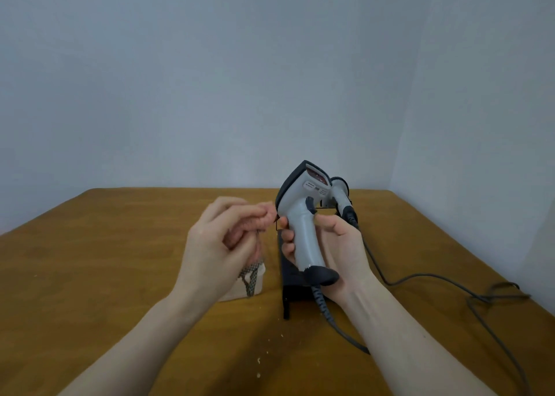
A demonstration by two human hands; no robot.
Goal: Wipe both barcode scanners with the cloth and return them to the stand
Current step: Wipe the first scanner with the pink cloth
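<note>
Scanner no. 1 (303, 215) sits mid frame, upright in my right hand (333, 245), fingers curled round its grip so the sides face me. Left hand (222, 239) pinches the cloth (250, 278), ready to rub. Scanner no. 2 (341, 194) waits behind on the stand (289, 287).

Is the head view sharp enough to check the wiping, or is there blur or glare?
Head view: left hand is motion-blurred, smearing the patterned cloth it grips; grey pistol-grip barcode scanner in the right hand is sharp; soft even light, no glare; wide-angle bends the brown wooden table edges.
</note>
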